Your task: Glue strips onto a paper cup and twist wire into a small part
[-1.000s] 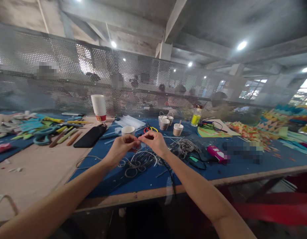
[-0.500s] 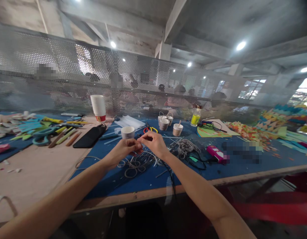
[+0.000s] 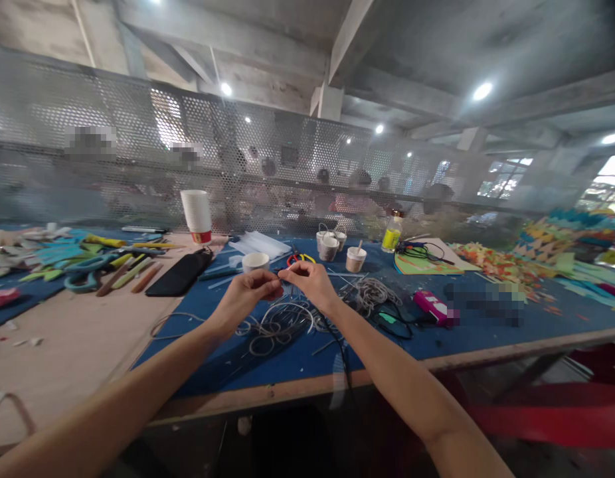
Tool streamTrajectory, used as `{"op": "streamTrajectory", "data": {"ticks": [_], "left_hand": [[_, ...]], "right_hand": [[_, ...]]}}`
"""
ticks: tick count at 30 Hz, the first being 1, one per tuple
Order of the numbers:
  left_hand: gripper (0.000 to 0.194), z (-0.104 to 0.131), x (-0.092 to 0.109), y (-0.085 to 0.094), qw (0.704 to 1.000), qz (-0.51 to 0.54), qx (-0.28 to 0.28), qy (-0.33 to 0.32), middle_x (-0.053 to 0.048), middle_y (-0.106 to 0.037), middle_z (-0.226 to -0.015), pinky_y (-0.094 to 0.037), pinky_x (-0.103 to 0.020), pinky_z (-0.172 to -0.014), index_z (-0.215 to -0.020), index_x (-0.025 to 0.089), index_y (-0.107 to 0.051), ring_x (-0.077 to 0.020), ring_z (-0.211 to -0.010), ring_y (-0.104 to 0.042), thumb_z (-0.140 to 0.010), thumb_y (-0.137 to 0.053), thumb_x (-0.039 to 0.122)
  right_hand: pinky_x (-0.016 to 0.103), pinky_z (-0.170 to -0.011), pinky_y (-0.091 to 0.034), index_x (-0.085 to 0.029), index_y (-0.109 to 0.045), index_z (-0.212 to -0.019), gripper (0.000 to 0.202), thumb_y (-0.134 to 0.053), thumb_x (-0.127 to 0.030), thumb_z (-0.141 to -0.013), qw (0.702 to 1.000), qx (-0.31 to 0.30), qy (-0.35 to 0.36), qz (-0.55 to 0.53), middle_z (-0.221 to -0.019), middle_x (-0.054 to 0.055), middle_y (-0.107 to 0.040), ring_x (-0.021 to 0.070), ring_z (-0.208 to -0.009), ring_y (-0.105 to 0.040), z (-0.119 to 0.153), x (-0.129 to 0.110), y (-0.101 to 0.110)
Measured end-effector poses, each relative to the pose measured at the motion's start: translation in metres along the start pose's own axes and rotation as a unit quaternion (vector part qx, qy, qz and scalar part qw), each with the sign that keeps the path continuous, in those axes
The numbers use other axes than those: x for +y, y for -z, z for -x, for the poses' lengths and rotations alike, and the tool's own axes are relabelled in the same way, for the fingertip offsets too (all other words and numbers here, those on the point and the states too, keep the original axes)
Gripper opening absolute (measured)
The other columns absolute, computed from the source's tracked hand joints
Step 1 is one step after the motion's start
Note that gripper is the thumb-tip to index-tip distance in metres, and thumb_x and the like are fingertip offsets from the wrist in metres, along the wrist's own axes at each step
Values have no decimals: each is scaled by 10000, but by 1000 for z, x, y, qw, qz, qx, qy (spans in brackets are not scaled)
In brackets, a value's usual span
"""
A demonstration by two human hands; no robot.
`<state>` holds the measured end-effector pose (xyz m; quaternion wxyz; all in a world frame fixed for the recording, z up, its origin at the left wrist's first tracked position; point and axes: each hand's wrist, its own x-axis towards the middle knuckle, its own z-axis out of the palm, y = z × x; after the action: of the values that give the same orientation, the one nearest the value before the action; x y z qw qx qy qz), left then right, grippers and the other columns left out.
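Observation:
My left hand (image 3: 252,292) is closed in a pinch above the blue table mat, its fingertips close to those of my right hand (image 3: 307,280). The right hand pinches too, thumb against forefinger. Whatever lies between the fingers is too small to make out. Just behind the left hand stands a white paper cup (image 3: 256,261), its lower part hidden. Below both hands lie loose loops of grey cord (image 3: 272,332) and thin pale strips. Scissors with red and yellow handles (image 3: 303,257) rest behind the right hand.
Several small cups (image 3: 329,249) stand at the back, one cup (image 3: 356,260) holding a stick. A stack of paper cups (image 3: 196,214) rises behind a black phone (image 3: 176,275). Rightward are a cord bundle (image 3: 374,297), a pink box (image 3: 432,308) and a yellow-labelled bottle (image 3: 392,232).
My left hand has turned slightly and shifted a little left and up, covering more of the cup. My right hand has stayed nearly in place, still pinching.

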<state>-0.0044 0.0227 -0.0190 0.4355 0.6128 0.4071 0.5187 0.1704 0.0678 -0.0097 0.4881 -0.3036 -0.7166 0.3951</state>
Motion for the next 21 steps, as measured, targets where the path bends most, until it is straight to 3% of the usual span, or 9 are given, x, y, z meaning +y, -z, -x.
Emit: {"op": "streamTrajectory", "data": {"ticks": [8, 14, 21], "left_hand": [[277, 4, 4, -3, 998, 39, -19, 47, -25, -701, -746, -508, -260, -637, -892, 160, -632, -141, -668, -642, -803, -696, 415], [317, 4, 5, -5, 999, 14, 4, 36, -51, -710, -815, -523, -288, -644, -875, 148, -633, -177, -720, -671, -747, -734, 420], [306, 4, 7, -5, 999, -23, -26, 35, -33, -682, -743, -492, -271, -590, -857, 153, -656, -161, -653, -636, -760, -697, 440]], "right_hand": [[239, -645, -452, -154, -702, -778, 293, -718, -446, -753, 999, 20, 30, 18, -713, 16, -674, 129, -658, -581, 3, 1, -3], [227, -605, -433, -164, -699, -777, 292, -683, -455, -789, 996, 17, 53, 66, -694, 8, -652, 120, -638, -552, 5, 1, -5], [230, -613, -433, -173, -688, -737, 240, -691, -406, -794, 992, 19, 64, 111, -711, 9, -650, 125, -651, -555, 6, -3, -5]]}}
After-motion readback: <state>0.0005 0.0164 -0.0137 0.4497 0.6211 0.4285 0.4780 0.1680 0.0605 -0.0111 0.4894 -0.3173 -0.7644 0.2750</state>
